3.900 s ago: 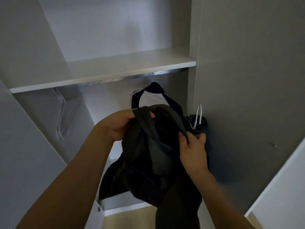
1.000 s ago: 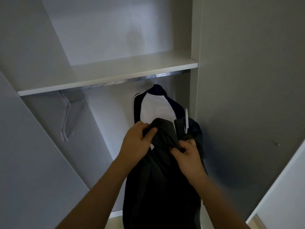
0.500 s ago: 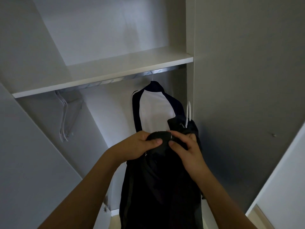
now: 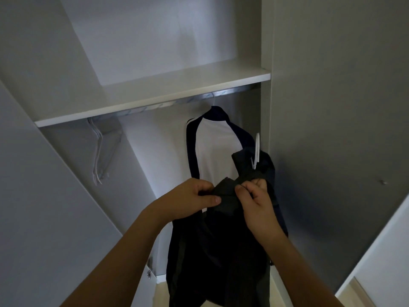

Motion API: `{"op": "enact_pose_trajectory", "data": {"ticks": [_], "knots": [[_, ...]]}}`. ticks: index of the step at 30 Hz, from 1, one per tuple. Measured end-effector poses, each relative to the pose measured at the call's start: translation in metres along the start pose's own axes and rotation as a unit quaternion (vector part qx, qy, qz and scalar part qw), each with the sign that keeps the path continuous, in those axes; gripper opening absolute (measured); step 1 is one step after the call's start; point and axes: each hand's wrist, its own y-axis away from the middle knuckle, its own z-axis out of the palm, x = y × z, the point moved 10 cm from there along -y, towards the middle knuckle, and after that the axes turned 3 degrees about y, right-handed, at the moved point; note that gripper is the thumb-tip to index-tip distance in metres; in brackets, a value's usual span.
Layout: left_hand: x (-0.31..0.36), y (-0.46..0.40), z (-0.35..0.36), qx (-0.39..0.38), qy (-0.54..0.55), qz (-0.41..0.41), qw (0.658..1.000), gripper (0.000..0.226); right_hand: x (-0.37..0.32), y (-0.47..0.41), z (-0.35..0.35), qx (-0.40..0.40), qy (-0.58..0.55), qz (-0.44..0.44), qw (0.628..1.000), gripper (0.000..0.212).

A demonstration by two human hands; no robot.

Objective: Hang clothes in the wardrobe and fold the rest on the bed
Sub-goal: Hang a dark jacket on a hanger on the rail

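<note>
wardrobe (image 4: 155, 89): dark garment (image 4: 221, 251) pinched between left hand (image 4: 190, 200), right hand (image 4: 256, 202).

2 hands, left hand (image 4: 188, 199) and right hand (image 4: 257, 202), grip 1 dark garment (image 4: 219, 251). Beyond them hangs 1 white-and-navy shirt (image 4: 215, 149); 1 white hanger hook (image 4: 256, 149) rises above the right hand; a bunch of empty hangers (image 4: 99, 156), too merged to count, hangs up-left.

A shelf (image 4: 177, 89) sits high in the wardrobe, and a rail (image 4: 168, 104) runs right under it. Some hangers (image 4: 99, 156) hang from the rail on the left. A shirt (image 4: 215, 147) hangs from it on the right. In front of the shirt, two hands hold a jacket (image 4: 221, 251) up, the left hand (image 4: 188, 200) beside the right hand (image 4: 257, 200). A hanger hook (image 4: 256, 149) sticks up from the jacket, just right of the shirt.
</note>
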Motion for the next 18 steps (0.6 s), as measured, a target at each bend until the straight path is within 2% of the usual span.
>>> {"op": "enact_pose_trajectory", "data": {"ticks": [1,4,8,12,14,16,18], "knots": [[0.001,0.001,-0.001,0.015,-0.015,0.006,1.000,0.023,0.002,0.000,-0.002,0.004,-0.006,0.007,1.000,0.027],[0.000,0.000,0.002,0.041,-0.025,0.007,0.999,0.030,0.004,-0.002,-0.008,0.005,0.003,0.019,1.000,0.027],[-0.002,0.000,0.016,0.017,0.007,0.001,1.000,0.031,0.010,-0.002,-0.009,-0.019,0.011,0.038,0.999,0.023],[0.002,0.002,0.019,0.011,0.024,0.000,1.000,0.022,0.020,0.003,0.000,-0.057,-0.004,0.065,0.996,0.014],[0.005,0.007,0.019,0.005,0.031,0.008,0.999,0.007,0.023,0.003,0.000,-0.052,-0.006,0.070,0.996,0.018],[0.004,0.015,0.017,-0.008,0.036,0.009,0.999,0.015,0.026,0.001,-0.006,-0.032,0.002,0.080,0.996,0.021],[0.005,0.023,0.009,0.004,-0.023,0.032,0.999,0.025,0.026,-0.002,-0.014,-0.016,0.028,0.082,0.996,0.021]]}}
